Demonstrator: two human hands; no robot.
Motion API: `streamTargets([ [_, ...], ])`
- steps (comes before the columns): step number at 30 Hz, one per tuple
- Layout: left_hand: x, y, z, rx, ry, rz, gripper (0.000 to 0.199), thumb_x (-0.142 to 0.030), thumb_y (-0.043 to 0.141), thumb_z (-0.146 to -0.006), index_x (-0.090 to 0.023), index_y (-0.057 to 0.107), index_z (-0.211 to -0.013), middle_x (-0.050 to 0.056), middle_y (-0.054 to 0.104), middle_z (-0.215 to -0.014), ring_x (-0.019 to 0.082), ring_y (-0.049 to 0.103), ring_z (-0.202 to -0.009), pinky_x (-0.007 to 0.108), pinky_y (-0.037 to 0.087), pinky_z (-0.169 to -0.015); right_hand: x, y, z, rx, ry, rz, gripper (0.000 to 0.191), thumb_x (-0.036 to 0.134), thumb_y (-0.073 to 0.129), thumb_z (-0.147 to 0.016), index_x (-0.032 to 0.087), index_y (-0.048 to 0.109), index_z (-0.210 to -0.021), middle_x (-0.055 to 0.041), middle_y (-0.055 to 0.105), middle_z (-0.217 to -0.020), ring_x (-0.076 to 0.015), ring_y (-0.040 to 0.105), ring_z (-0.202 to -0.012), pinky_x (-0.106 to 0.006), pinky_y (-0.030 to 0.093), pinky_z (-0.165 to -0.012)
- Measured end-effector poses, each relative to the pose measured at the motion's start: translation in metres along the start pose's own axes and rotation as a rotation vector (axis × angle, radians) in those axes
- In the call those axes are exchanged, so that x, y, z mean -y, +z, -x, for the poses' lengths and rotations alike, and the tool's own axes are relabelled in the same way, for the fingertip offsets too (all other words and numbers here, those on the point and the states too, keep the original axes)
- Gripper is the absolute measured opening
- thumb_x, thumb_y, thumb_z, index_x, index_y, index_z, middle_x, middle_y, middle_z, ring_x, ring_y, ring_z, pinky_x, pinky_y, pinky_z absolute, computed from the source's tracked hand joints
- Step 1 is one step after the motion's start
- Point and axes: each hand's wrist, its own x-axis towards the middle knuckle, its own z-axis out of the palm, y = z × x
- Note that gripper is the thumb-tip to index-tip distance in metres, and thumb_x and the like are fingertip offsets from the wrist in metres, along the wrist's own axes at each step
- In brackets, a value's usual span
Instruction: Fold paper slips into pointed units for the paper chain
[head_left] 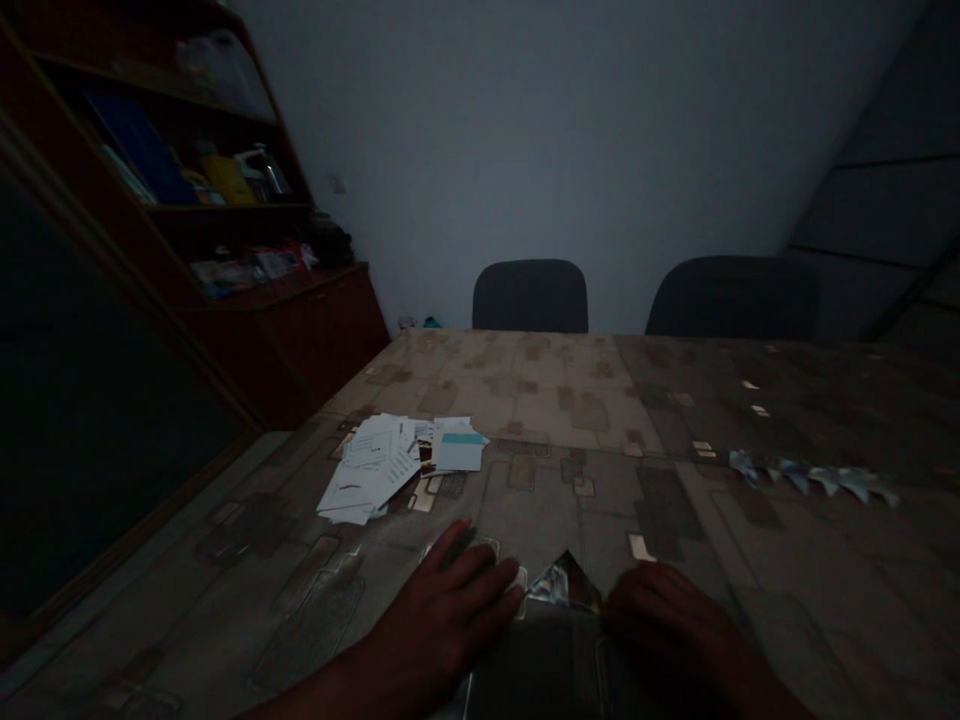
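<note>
A small folded triangle of shiny printed paper [566, 583] lies on the patterned tablecloth at the bottom centre, its tip pointing away from me. My left hand [450, 610] rests on the table to its left, fingers bent, with fingertips beside the triangle's left corner. At the right corner my right hand [664, 615] has its fingers curled together, pinching the paper's edge. A scattered pile of white cards and papers [371, 465] sits beyond my left hand, with a blue-striped card [460, 452] at its right side. The scene is dim.
A row of joined folded paper pieces [814, 478] lies at the table's right. Two dark chairs [530, 297] [735, 297] stand behind the far edge. A wooden shelf unit [285, 290] with assorted items is at the left, against the wall.
</note>
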Motion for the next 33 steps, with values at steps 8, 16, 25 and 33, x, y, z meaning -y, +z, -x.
streamTargets([
  [8, -0.018, 0.022, -0.029, 0.078, -0.02, 0.193, 0.018, -0.018, 0.047, -0.098, -0.021, 0.057, -0.113, 0.002, 0.065, -0.109, 0.014, 0.058, -0.091, 0.047, 0.023, -0.113, 0.008, 0.0, -0.009, -0.069, -0.067, 0.107, 0.031, 0.017, 0.038, -0.097, 0.02, 0.056, -0.073, -0.0009, 0.063, -0.071, -0.0124, 0.058, -0.065, -0.024, 0.044, -0.061],
  [16, -0.019, 0.021, -0.033, 0.106, -0.082, 0.242, 0.014, -0.02, 0.048, -0.098, -0.023, 0.058, -0.108, -0.001, 0.065, -0.104, 0.014, 0.056, -0.086, 0.047, 0.024, -0.11, 0.015, 0.002, -0.016, -0.106, -0.025, 0.225, 0.031, 0.032, 0.045, -0.098, 0.021, 0.052, -0.07, 0.001, 0.061, -0.066, -0.0124, 0.057, -0.061, -0.023, 0.039, -0.056],
  [25, -0.013, 0.013, -0.025, 0.09, -0.055, 0.162, 0.011, -0.022, 0.049, -0.098, -0.022, 0.059, -0.101, -0.002, 0.067, -0.104, 0.015, 0.055, -0.087, 0.048, 0.023, -0.109, 0.013, 0.002, -0.016, -0.03, 0.026, 0.157, 0.03, 0.031, 0.046, -0.097, 0.021, 0.051, -0.069, 0.0007, 0.06, -0.066, -0.0127, 0.058, -0.06, -0.024, 0.039, -0.055],
  [33, -0.004, -0.001, -0.007, 0.052, -0.046, 0.106, 0.019, -0.019, 0.051, -0.096, -0.021, 0.058, -0.113, 0.004, 0.067, -0.116, 0.021, 0.058, -0.095, 0.052, 0.03, -0.102, 0.008, -0.003, -0.011, 0.057, 0.119, 0.069, 0.024, 0.032, 0.053, -0.093, 0.022, 0.058, -0.072, -0.0006, 0.064, -0.071, -0.0148, 0.063, -0.065, -0.024, 0.043, -0.056],
])
